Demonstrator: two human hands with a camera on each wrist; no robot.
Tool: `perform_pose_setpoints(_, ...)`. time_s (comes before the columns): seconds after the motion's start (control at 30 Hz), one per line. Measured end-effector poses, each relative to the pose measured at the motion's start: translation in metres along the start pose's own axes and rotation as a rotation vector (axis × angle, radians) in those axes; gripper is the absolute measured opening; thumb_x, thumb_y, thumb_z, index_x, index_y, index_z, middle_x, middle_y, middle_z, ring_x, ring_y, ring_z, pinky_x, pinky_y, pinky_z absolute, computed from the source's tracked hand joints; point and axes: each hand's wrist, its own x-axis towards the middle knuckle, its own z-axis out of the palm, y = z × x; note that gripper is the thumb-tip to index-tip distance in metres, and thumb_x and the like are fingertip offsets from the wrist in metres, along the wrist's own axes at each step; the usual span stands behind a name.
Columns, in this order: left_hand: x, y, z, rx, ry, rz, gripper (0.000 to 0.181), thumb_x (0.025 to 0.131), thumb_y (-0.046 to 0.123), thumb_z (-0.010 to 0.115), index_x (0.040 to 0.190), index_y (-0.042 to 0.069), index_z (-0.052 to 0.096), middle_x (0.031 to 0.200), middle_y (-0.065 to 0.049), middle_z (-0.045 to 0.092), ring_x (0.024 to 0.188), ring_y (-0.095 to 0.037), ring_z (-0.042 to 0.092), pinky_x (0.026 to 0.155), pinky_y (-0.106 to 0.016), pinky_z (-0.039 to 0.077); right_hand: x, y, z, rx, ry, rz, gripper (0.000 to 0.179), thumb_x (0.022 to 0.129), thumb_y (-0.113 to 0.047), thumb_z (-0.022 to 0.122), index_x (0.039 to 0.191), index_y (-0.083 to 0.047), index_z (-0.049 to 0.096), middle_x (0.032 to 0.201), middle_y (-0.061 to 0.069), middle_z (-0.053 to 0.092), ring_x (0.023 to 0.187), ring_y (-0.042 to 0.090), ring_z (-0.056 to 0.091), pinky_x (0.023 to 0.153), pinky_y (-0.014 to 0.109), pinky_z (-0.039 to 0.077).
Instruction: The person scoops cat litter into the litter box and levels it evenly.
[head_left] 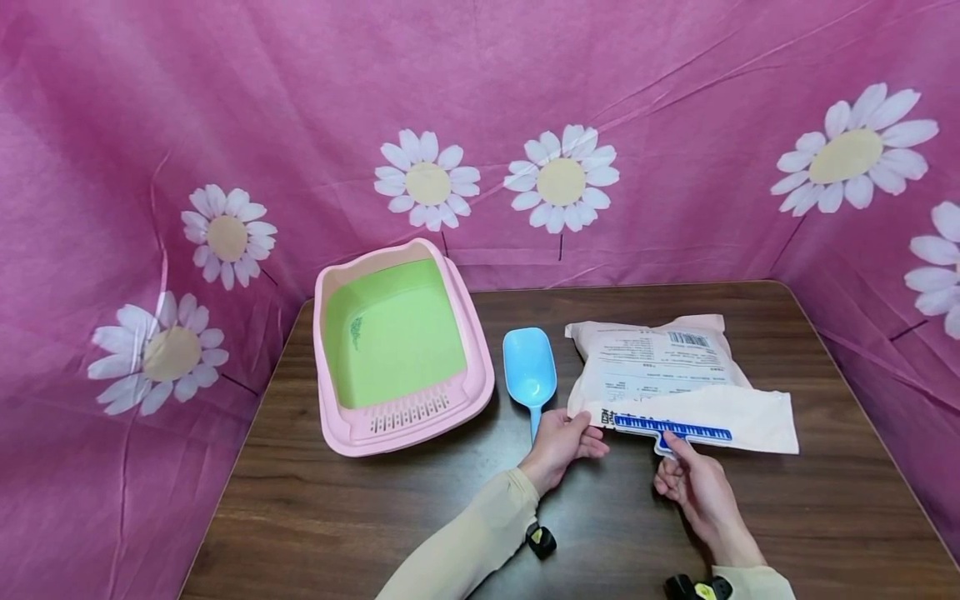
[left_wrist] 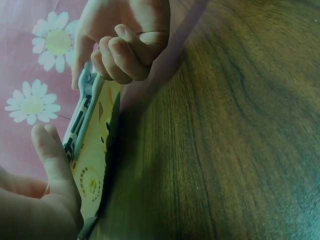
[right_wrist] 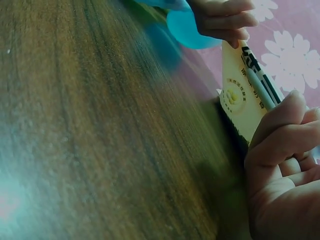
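Note:
A white printed bag lies on the table, its near edge folded over. Along that edge runs a blue-and-white sealing clip with a small tab at its middle. My right hand pinches the tab, thumb on top and fingers curled below. My left hand pinches the bag's left near corner between thumb and fingers. In the left wrist view, the bag's yellowish underside shows, raised on edge above the wood. Just beyond the left hand lies a light blue scoop, its handle partly hidden by that hand.
A pink litter box with a green inside and a slotted front ledge stands at the left of the brown wooden table. Behind the table hangs a pink cloth with white daisies.

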Motion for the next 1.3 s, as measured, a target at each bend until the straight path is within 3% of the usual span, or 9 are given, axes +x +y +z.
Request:
perform_pose_setpoints(0.27, 0.0007, -0.0001, -0.0006, -0.005, -0.01, 0.013, 0.014, 0.097, 0.01, 0.051, 0.1, -0.003, 0.056, 0.09, -0.029, 0.069, 0.053, -0.01, 0.064, 0.058, -0.024, 0.059, 0.0001, 0.0006, 0.0004, 0.021, -0.015, -0.03, 0.039, 0.102, -0.037, 0.045, 0.068, -0.017, 0.046, 0.055, -0.005, 0.046, 0.05, 0.011, 0.045, 0.049, 0.02, 0.04)
perform_pose_setpoints(1.03, 0.0054, 0.0013, -0.0023, 0.009, -0.004, 0.027, 0.016, 0.099, 0.012, 0.05, 0.102, -0.002, 0.057, 0.097, -0.033, 0.067, 0.054, -0.01, 0.064, 0.059, -0.024, 0.06, -0.0004, -0.0016, 0.0014, 0.057, -0.03, -0.026, 0.045, 0.102, -0.036, 0.046, 0.061, -0.016, 0.049, 0.054, -0.007, 0.048, 0.047, 0.01, 0.046, 0.046, 0.02, 0.038)
perform_pose_setpoints(1.3, 0.005, 0.0019, -0.0022, 0.019, -0.001, 0.019, 0.017, 0.099, 0.013, 0.05, 0.103, -0.002, 0.058, 0.096, -0.031, 0.068, 0.055, -0.01, 0.064, 0.06, -0.025, 0.06, -0.0017, 0.0011, 0.0018, 0.08, -0.021, -0.062, 0.047, 0.102, -0.032, 0.046, 0.059, -0.015, 0.047, 0.052, -0.005, 0.046, 0.047, 0.013, 0.039, 0.046, 0.022, 0.033)
